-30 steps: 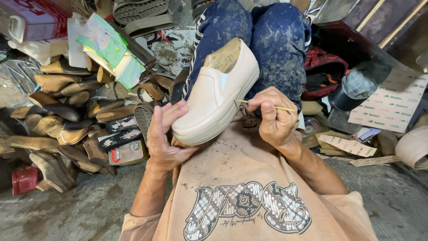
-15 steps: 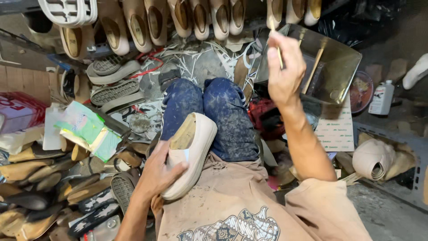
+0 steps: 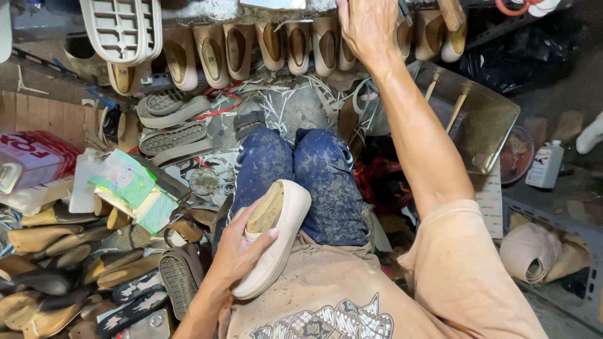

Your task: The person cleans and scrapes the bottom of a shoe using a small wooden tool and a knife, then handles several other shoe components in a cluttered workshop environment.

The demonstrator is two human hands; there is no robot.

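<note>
We find little free room here. To our left a heap of shoe soles (image 3: 69, 263) and a green packet (image 3: 132, 191) crowd the floor. Ahead, a row of beige shoes (image 3: 264, 47) walls off the shelf. To our right a metal tray (image 3: 487, 122) blocks the way. Only the lap, between the knees (image 3: 301, 169) and the chest, stays passable.

Red-and-white box (image 3: 34, 157) at far left. Green-white flat packet (image 3: 132, 198) lies just right of it. White labelled bottle (image 3: 544, 164) stands at far right.

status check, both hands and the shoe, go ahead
Left hand gripping cream slip-on shoe on lap. Right hand up at row of shoes, grip unclear. Nothing blocking.
</note>
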